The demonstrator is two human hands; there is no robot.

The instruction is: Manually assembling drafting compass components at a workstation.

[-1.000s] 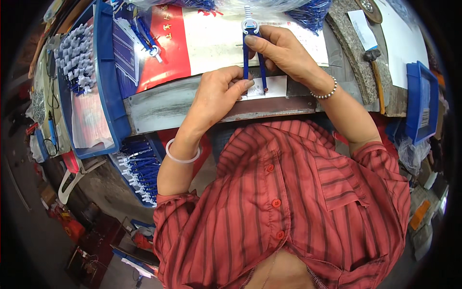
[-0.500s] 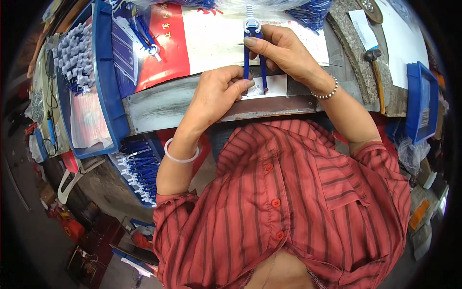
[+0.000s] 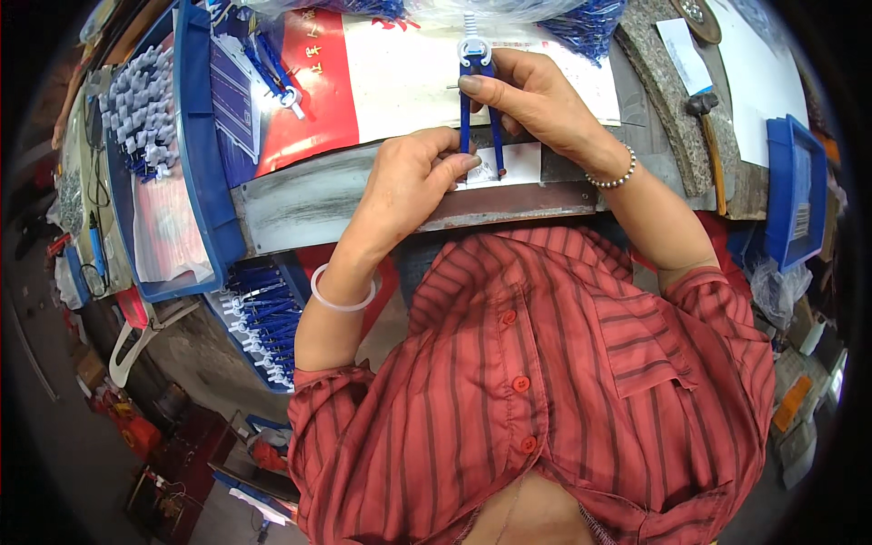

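Observation:
A drawing compass [image 3: 497, 136] with blue legs and a white ribbed top stands with its head away from me, its two legs slightly apart. My right hand [image 3: 536, 100] grips it just below the white head, thumb on the near side. The thumb and fingers of my left hand [image 3: 420, 173] pinch the lower end of the left leg; whatever tip is there is hidden. The right leg ends in a small reddish tip over a white paper slip [image 3: 522, 163] near the bench edge.
At the left, a blue tray [image 3: 202, 154] holds a stack of white compass heads [image 3: 141, 109]. Below it, another bin holds several blue compasses [image 3: 263, 318]. More compasses [image 3: 272, 77] lie on the red sheet. On the right are a hammer [image 3: 713, 136], a stone slab [image 3: 668, 100] and a blue box [image 3: 795, 195].
Almost nothing differs. Both hands keep their hold on the compass, with only a very slight shift of the hands.

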